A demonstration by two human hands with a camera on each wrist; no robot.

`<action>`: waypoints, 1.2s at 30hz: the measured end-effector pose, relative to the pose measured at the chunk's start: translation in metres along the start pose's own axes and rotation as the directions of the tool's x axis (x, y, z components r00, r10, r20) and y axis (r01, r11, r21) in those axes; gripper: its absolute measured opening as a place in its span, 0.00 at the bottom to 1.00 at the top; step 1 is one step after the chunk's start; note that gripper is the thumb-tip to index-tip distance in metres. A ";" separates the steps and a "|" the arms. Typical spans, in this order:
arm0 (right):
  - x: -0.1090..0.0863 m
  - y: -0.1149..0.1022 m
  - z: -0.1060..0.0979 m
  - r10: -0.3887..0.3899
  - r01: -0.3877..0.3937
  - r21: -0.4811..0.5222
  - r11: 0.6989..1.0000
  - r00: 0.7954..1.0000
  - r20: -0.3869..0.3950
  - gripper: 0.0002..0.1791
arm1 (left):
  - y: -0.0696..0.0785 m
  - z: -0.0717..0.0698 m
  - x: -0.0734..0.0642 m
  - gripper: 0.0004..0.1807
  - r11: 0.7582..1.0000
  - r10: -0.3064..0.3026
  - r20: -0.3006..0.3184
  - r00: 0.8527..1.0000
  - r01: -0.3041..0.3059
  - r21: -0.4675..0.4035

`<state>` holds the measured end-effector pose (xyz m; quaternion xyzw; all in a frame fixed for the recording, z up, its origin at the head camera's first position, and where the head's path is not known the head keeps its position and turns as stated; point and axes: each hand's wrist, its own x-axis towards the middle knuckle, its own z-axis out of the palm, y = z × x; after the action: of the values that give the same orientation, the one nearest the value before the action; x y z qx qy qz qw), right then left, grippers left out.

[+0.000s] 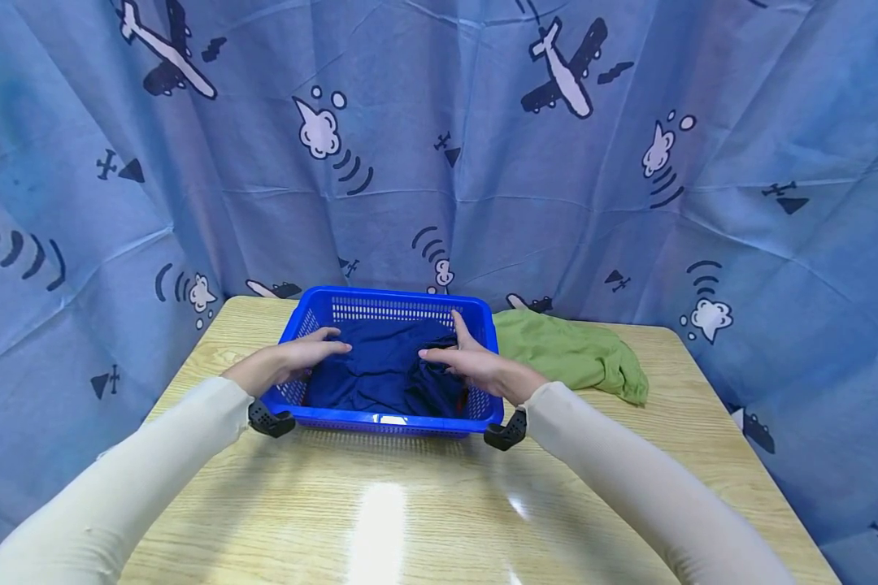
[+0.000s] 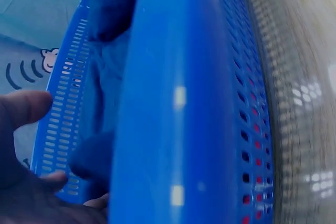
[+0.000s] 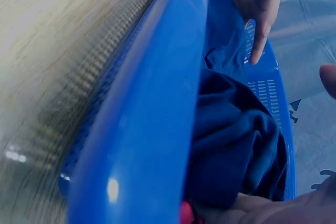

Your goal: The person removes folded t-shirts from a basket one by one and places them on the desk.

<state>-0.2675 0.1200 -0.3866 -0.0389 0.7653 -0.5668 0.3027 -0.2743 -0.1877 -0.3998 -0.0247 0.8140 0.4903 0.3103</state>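
A dark navy cloth garment (image 1: 376, 361) lies crumpled inside a blue plastic basket (image 1: 388, 423) with slotted sides. My left hand (image 1: 300, 355) reaches over the basket's left side, thumb and forefinger apart beside the cloth. On the other side my right hand (image 1: 475, 361) extends over the bunched end of the garment, thumb and forefinger spread. In the right wrist view, its lower fingers (image 3: 254, 201) sit against the garment's edge, partly hidden. A small patch of red (image 3: 186, 212) shows under the navy cloth there.
A crumpled green cloth (image 1: 571, 353) lies on the wooden table (image 1: 439, 512), right of the basket. Behind the table hangs a blue curtain (image 1: 410, 179) printed with airplanes. Black straps (image 1: 506, 431) are worn at both wrists.
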 end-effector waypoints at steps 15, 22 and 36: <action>0.005 0.004 0.005 0.058 -0.065 -0.055 0.996 0.992 -0.112 0.64 | -0.003 0.000 0.003 0.32 1.000 0.018 0.105 0.994 -0.018 0.005; 0.006 0.004 0.004 0.127 -0.130 -0.143 0.981 0.992 -0.026 0.57 | -0.008 0.002 0.010 0.31 0.998 0.062 0.143 0.988 -0.062 -0.002; 0.019 0.014 0.002 0.048 -0.056 -0.223 0.973 0.998 -0.044 0.30 | -0.012 -0.002 0.016 0.25 0.996 0.084 0.139 0.987 -0.088 0.024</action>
<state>-0.2777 0.1156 -0.4071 -0.0421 0.8308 -0.4692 0.2965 -0.2841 -0.1910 -0.4174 0.0490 0.7982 0.4917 0.3445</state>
